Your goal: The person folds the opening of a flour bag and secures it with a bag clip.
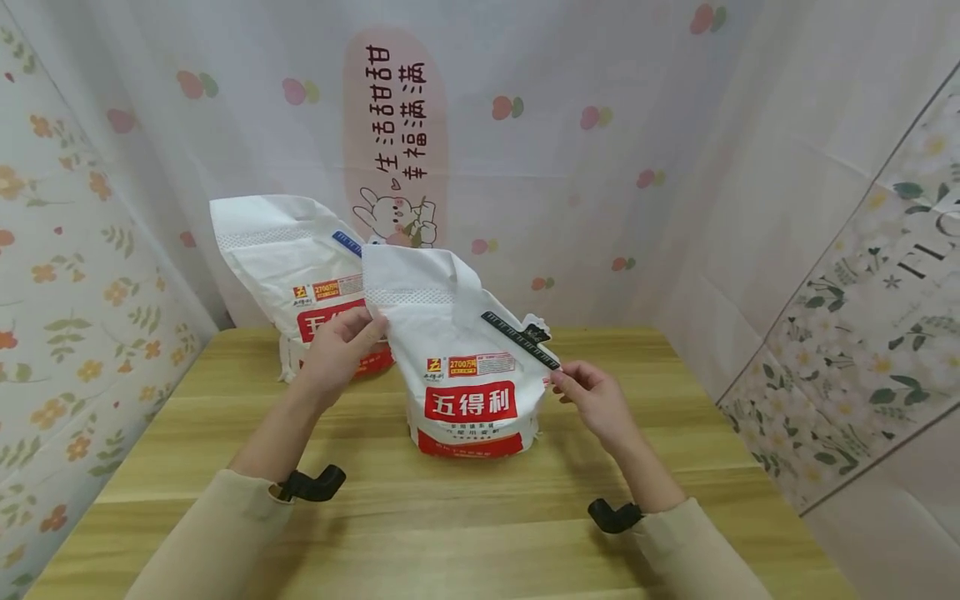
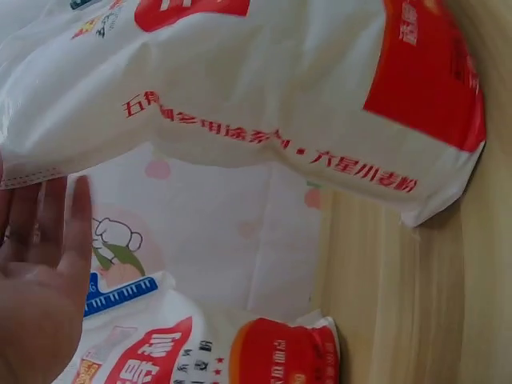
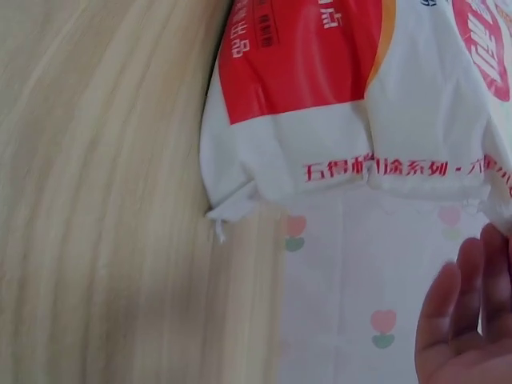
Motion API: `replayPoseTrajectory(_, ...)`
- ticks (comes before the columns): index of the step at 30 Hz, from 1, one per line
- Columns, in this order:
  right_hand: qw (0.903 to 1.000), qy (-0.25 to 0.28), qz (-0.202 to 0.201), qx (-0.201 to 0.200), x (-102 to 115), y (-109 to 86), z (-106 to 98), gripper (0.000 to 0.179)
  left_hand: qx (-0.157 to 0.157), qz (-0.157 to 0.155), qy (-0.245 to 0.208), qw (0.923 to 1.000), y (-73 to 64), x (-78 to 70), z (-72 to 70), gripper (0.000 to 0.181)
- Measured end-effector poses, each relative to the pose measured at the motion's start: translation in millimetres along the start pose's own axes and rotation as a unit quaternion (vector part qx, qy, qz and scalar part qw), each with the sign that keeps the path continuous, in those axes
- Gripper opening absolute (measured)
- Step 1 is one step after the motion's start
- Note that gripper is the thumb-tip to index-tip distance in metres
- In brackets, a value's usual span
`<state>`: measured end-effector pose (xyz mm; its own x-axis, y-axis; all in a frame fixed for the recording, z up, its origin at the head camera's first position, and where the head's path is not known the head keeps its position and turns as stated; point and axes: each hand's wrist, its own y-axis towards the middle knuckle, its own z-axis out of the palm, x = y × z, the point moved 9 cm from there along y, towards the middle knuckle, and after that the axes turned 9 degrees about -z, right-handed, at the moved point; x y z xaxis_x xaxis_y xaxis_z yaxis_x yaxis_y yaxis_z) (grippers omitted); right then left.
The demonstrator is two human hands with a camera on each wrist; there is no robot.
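Observation:
A white flour bag (image 1: 472,333) with red print stands upright on the wooden table, its folded top slanting, with a black piano-key clip (image 1: 517,340) across its right upper edge. My left hand (image 1: 337,354) pinches the bag's left edge below the white top band; in the left wrist view its fingers reach behind the bag (image 2: 240,88) and the thumb is hidden. At the right edge, just below the clip's lower end, my right hand (image 1: 596,404) pinches the bag between thumb and fingers. The fingertips are partly cut off in the right wrist view.
Behind and left stands a second flour bag (image 1: 262,258) with a blue clip (image 1: 347,244), partly covered by the front bag. The wooden table (image 1: 465,533) ends at a printed curtain (image 1: 585,208). Floral panels flank both sides. Black wrist mounts (image 1: 315,483) stick out from both sleeves.

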<state>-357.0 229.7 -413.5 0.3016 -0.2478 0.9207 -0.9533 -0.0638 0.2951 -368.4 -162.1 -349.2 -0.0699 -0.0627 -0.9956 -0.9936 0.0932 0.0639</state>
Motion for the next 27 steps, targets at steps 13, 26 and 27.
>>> replayPoseTrajectory(13,0.9998,-0.003,0.009,-0.015,1.1,1.6,7.9,0.021,-0.072,0.065,-0.069,0.9929,-11.6,-4.3,-15.0,0.012)
replayPoseTrajectory(26,0.9999,-0.008,0.007,0.008,5.3,4.7,7.5,0.023,-0.063,0.065,-0.054,0.9944,-13.6,-7.2,-16.6,0.013)
replayPoseTrajectory(27,0.9999,-0.009,0.006,0.013,4.9,4.9,7.0,0.024,-0.059,0.06,-0.048,0.9953,-13.4,-6.7,-16.1,0.013)
